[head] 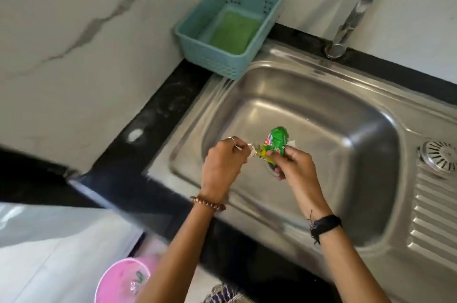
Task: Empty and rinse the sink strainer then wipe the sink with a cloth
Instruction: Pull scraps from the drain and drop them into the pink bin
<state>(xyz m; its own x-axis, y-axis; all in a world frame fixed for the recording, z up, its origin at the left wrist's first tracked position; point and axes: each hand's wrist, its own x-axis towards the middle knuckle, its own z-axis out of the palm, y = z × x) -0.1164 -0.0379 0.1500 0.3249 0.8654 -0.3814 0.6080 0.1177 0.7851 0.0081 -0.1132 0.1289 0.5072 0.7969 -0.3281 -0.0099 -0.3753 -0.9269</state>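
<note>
Over the steel sink (pixel 321 110), the right hand (pixel 295 163) pinches a crumpled green wrapper (pixel 278 140); the left hand (pixel 221 161), just beside it, pinches small pale scraps (pixel 251 149). The round slotted metal strainer (pixel 439 155) lies right of both hands on the ribbed drainboard (pixel 435 216). Beyond them, a green cloth (pixel 233 32) lies in a perforated blue basket (pixel 210 53).
</note>
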